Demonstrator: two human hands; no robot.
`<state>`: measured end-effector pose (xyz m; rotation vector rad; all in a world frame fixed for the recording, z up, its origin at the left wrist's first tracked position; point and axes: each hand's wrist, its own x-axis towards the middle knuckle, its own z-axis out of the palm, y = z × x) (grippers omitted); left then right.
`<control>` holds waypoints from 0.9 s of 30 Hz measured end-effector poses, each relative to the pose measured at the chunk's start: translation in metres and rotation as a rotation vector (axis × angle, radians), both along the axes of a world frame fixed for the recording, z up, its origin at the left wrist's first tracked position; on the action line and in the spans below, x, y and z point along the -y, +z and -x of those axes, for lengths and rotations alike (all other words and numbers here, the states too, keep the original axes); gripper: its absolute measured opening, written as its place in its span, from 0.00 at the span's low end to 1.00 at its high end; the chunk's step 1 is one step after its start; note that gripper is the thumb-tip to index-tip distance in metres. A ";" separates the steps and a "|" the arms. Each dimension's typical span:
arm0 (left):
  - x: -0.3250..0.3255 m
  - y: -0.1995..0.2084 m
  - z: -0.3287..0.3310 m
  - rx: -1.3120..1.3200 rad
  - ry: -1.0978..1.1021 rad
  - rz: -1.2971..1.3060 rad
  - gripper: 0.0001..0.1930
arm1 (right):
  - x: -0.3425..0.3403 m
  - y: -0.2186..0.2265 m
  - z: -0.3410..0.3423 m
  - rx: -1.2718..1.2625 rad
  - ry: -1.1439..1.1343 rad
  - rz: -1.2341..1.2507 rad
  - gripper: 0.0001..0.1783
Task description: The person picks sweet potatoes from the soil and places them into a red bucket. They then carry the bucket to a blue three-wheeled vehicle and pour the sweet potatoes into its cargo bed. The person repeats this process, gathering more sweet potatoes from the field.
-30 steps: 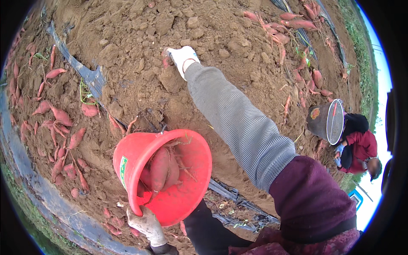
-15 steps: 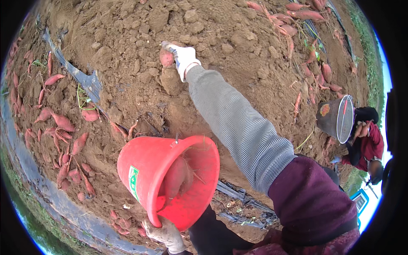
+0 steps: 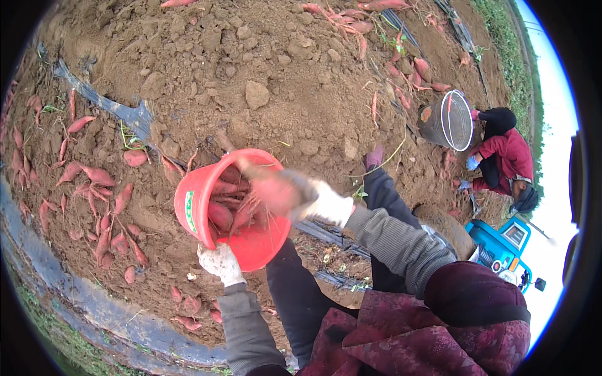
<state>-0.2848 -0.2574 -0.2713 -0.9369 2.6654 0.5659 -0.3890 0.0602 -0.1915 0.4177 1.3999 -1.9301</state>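
Head: left hand [image 3: 221, 264] grips bucket [image 3: 266, 239] (red).

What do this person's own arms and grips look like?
The left grip and right grip wear white gloves, the left one smudged with brown; the right one's fingers look darker but blurred. Grey fabric sleeves cover both forearms, finely striped on the right. The right upper arm has a dark maroon sleeve.
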 end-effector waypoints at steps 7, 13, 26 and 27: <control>0.081 -0.018 -0.035 -0.144 -0.003 -0.280 0.10 | 0.032 0.044 -0.040 0.088 0.349 -0.424 0.42; 0.011 0.011 -0.025 0.156 -0.144 -0.139 0.13 | -0.012 0.073 0.004 -0.109 0.514 -0.613 0.40; -0.158 0.195 0.186 0.044 0.310 -0.558 0.24 | -0.300 -0.037 0.162 -0.054 0.239 -1.019 0.29; -0.169 0.200 0.203 0.023 0.289 -0.597 0.26 | -0.320 -0.051 0.177 -0.056 0.219 -1.078 0.29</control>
